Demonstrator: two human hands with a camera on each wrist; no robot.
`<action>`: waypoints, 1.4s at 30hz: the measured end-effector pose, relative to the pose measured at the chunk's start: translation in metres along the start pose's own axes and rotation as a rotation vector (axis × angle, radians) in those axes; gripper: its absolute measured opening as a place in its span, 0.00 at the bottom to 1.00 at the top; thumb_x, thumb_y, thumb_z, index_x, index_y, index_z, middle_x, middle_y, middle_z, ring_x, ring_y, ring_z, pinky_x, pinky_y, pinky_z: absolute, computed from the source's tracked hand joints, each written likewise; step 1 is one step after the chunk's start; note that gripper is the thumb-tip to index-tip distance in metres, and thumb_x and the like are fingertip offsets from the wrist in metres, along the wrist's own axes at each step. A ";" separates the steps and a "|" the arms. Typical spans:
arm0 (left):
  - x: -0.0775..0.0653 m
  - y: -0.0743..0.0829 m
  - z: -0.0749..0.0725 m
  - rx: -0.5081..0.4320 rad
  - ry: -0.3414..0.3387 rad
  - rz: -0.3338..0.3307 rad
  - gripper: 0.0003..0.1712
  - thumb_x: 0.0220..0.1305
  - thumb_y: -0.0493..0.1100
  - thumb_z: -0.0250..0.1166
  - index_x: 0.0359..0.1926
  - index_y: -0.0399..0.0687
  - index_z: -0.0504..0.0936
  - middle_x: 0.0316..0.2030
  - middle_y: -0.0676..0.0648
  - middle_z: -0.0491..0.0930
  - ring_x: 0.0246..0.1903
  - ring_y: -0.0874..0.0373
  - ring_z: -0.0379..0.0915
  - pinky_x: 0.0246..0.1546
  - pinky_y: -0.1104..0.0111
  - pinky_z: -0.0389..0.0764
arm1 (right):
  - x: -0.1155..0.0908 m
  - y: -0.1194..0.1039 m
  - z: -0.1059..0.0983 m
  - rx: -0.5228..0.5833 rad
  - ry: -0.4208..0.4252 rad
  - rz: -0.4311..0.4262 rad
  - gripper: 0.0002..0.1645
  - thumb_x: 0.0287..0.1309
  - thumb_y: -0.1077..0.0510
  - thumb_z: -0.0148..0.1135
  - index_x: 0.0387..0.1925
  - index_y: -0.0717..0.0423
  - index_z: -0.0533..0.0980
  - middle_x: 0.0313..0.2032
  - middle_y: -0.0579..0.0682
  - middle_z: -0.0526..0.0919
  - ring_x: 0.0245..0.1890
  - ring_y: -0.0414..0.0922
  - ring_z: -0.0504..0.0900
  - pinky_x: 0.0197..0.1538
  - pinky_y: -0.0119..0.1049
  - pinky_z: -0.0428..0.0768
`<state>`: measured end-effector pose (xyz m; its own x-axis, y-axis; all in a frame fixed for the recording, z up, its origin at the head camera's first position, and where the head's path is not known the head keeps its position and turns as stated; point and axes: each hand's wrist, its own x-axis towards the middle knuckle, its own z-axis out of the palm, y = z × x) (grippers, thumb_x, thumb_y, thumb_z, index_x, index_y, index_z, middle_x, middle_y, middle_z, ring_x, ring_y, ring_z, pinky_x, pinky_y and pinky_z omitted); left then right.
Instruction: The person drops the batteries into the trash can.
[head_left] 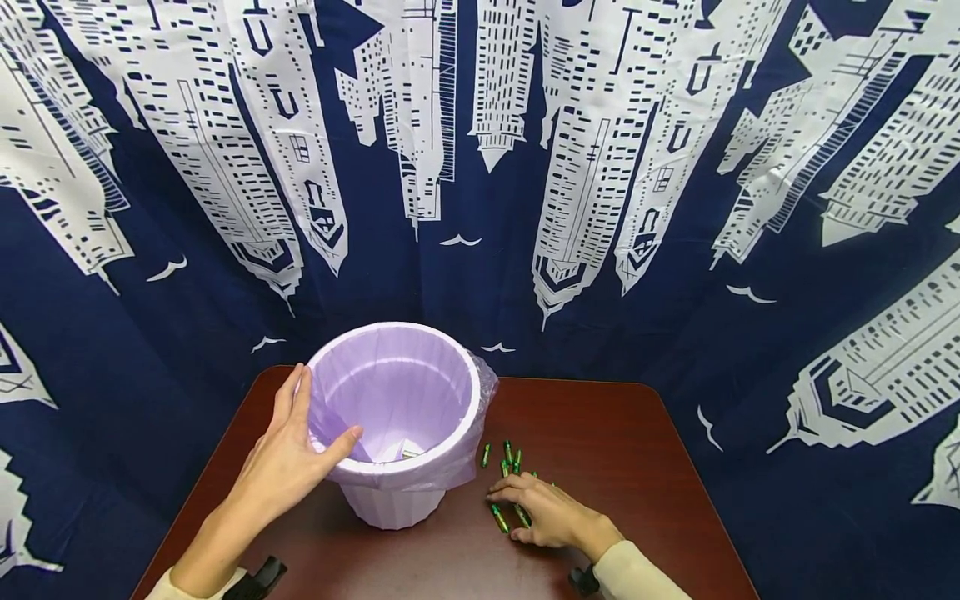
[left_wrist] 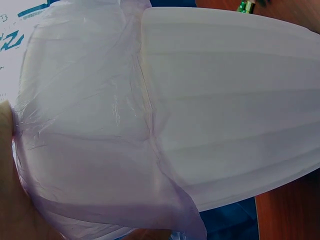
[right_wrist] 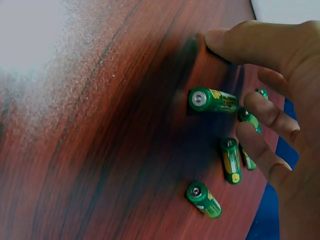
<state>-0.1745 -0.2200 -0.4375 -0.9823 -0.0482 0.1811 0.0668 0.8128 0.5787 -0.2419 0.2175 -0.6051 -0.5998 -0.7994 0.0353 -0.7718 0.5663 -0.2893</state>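
A white ribbed trash bin [head_left: 397, 508] with a translucent purple liner [head_left: 457, 475] folded over its rim stands on the table. My left hand [head_left: 288, 454] rests on the bin's near-left rim, its fingers long and spread, thumb reaching over the opening. The left wrist view shows the bin's outer wall [left_wrist: 230, 100] and the overhanging liner; most of that hand is out of sight there. My right hand [head_left: 551, 512] hovers over several green batteries [head_left: 499, 518]. Thumb and fingers are apart, and a battery [right_wrist: 212, 101] lies on the table between them, apparently untouched.
The dark red-brown wooden table [head_left: 600, 433] reaches back to a navy curtain [head_left: 480, 283] printed with white buildings. Low inside the bin is a small pale item [head_left: 408, 452], too small to identify. More loose batteries [right_wrist: 204, 199] lie scattered right of the bin.
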 end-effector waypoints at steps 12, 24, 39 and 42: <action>-0.002 0.000 0.002 0.003 0.015 0.017 0.74 0.76 0.74 0.72 0.96 0.39 0.41 0.96 0.37 0.41 0.77 0.20 0.75 0.63 0.23 0.84 | 0.008 -0.003 0.008 -0.048 -0.052 0.002 0.35 0.65 0.56 0.87 0.72 0.47 0.87 0.70 0.41 0.89 0.70 0.44 0.85 0.72 0.45 0.88; -0.002 0.004 -0.001 0.004 0.022 0.016 0.74 0.76 0.74 0.71 0.96 0.38 0.40 0.96 0.36 0.40 0.76 0.20 0.76 0.63 0.23 0.84 | 0.011 -0.005 0.006 -0.105 -0.012 -0.028 0.29 0.65 0.55 0.88 0.66 0.45 0.90 0.64 0.38 0.91 0.65 0.40 0.85 0.70 0.44 0.88; -0.008 -0.001 0.004 0.001 0.014 0.008 0.74 0.77 0.75 0.71 0.96 0.37 0.40 0.96 0.36 0.41 0.76 0.20 0.75 0.62 0.21 0.83 | 0.002 -0.007 0.014 -0.142 0.006 -0.069 0.25 0.66 0.52 0.88 0.63 0.45 0.91 0.58 0.38 0.90 0.62 0.39 0.85 0.64 0.41 0.90; -0.005 0.000 0.003 0.005 0.010 0.011 0.74 0.77 0.76 0.70 0.96 0.38 0.40 0.96 0.36 0.40 0.77 0.21 0.74 0.62 0.21 0.83 | 0.002 -0.007 0.011 -0.154 0.018 -0.062 0.24 0.66 0.52 0.88 0.62 0.45 0.91 0.57 0.37 0.90 0.63 0.39 0.85 0.64 0.42 0.90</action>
<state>-0.1703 -0.2174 -0.4408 -0.9796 -0.0453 0.1956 0.0767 0.8161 0.5728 -0.2350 0.2099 -0.6137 -0.5525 -0.8309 0.0659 -0.8299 0.5410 -0.1359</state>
